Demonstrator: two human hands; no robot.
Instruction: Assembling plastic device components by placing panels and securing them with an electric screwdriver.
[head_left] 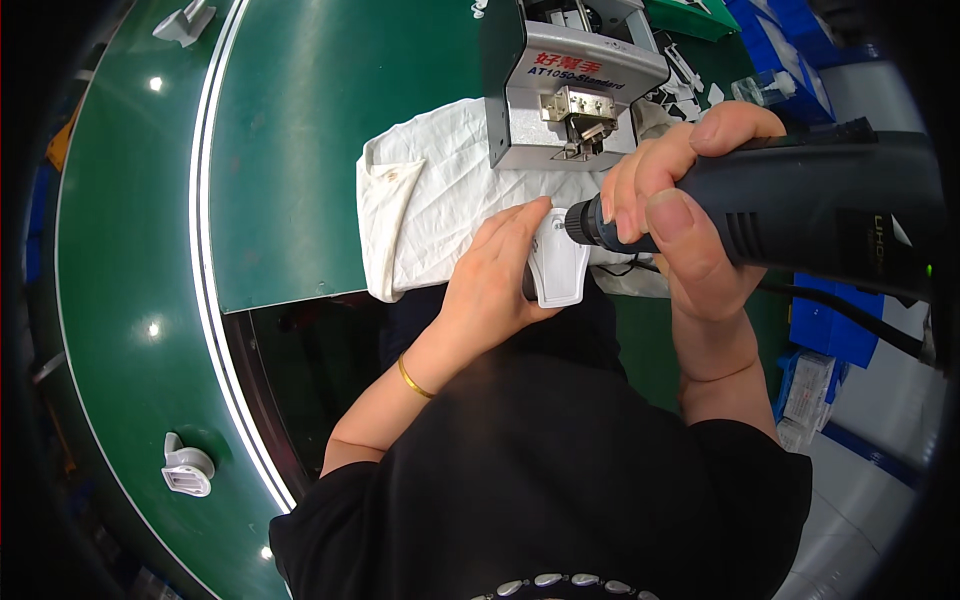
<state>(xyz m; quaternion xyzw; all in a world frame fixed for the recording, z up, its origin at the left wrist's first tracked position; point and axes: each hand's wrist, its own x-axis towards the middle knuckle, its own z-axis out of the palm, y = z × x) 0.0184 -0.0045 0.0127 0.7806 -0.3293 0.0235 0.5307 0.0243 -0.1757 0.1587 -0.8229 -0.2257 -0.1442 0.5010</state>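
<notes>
Spreading across the upper middle, a glossy green tabletop (290,150) ends in a near edge just in front of the person's lap. Along its left side runs a bright white strip (203,170), and beyond that a second green surface (125,300) curves away, carrying two pale grey fittings (187,468), well apart from each other. A creased white cloth (430,200) lies on the tabletop, its left corner folded over, with a grey bench machine (570,90) standing at its far side. Right of the machine are white scraps (684,80), a clear container (762,90) and a green tray (700,18). Farther right, a blue bin (835,320) stands above a pale grey floor (880,415).

The white plastic part (562,275) is held near the cloth's near edge, over the lap. The left hand (490,265) steadies it from the left, fingers pressed close together along its side, thumb at its near end. The right hand (690,190) wraps the front of a black power screwdriver (815,195), fingers curled together and thumb opposite. The tool's nose points at the part's far end; whether the bit touches is too small to tell.
</notes>
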